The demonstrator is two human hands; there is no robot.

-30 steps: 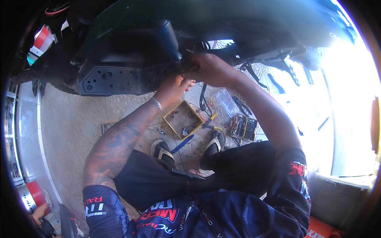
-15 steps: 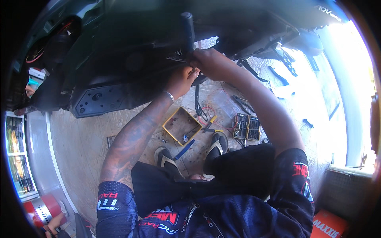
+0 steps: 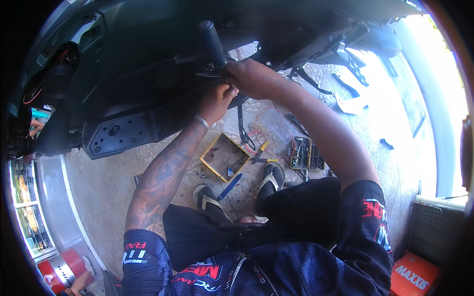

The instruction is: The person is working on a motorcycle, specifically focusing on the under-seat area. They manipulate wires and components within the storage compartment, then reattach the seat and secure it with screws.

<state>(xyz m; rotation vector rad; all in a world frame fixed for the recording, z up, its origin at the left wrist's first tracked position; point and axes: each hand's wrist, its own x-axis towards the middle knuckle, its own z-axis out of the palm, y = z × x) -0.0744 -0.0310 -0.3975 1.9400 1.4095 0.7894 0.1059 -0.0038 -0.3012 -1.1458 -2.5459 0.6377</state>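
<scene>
A black, round foot peg sticks up from the dark underside of a motor scooter. At its base my right hand is closed, knuckles up, against the bottom of the peg. Just below and to the left, my left hand is closed too, with thumb and forefinger pinched close to the right hand's fingers. Whatever either hand grips is hidden by the fingers and the dark bodywork. A small metal bracket shows beside the peg's base.
Between my feet and the scooter lie a yellow-edged tray with small parts, a blue-handled tool, yellow-handled pliers and an open socket set. Black plastic trim rests at right. Another person's hand shows far left.
The view has tilted slightly, so the scooter and both hands appear a little further left. My hands stay closed at the base of the foot peg.
</scene>
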